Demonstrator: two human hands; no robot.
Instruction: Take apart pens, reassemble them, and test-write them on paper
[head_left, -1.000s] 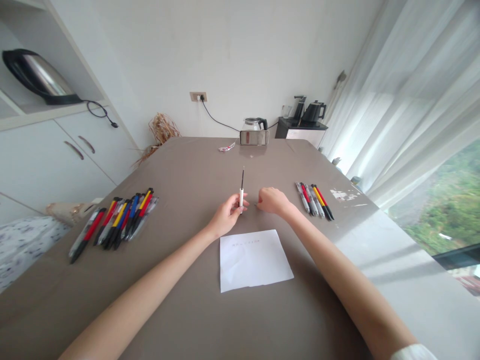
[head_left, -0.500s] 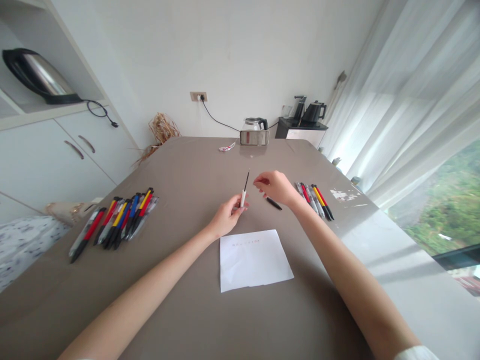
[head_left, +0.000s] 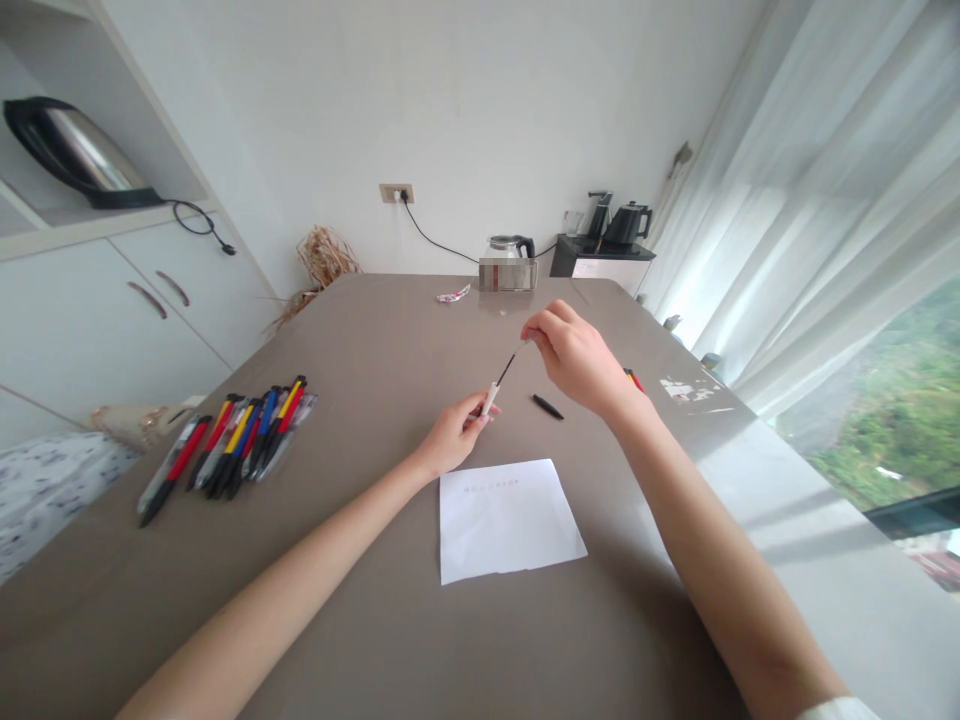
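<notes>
My left hand (head_left: 453, 437) is closed around a white pen barrel (head_left: 490, 399), which points up and away from me. A thin dark pen refill (head_left: 508, 367) sticks out of the barrel's upper end, leaning to the right. At its far end, the fingers of my right hand (head_left: 576, 358) pinch the refill. Below that hand, a short black pen part (head_left: 547, 406) lies on the table. A white sheet of paper (head_left: 510, 540) with a faint line of writing rests nearer to me.
Several pens (head_left: 247, 440), coloured and clear, lie grouped on the table (head_left: 360, 620) at left. My right arm mostly hides another pen group (head_left: 634, 380). A wrapper (head_left: 454, 296) and a pixelated phone-like object (head_left: 508, 275) are at the far edge, a glass kettle (head_left: 504, 245) behind.
My right hand has moved up and taken hold of the refill's tip. The refill now leans further right. Most of the right-hand pens have become hidden behind my arm.
</notes>
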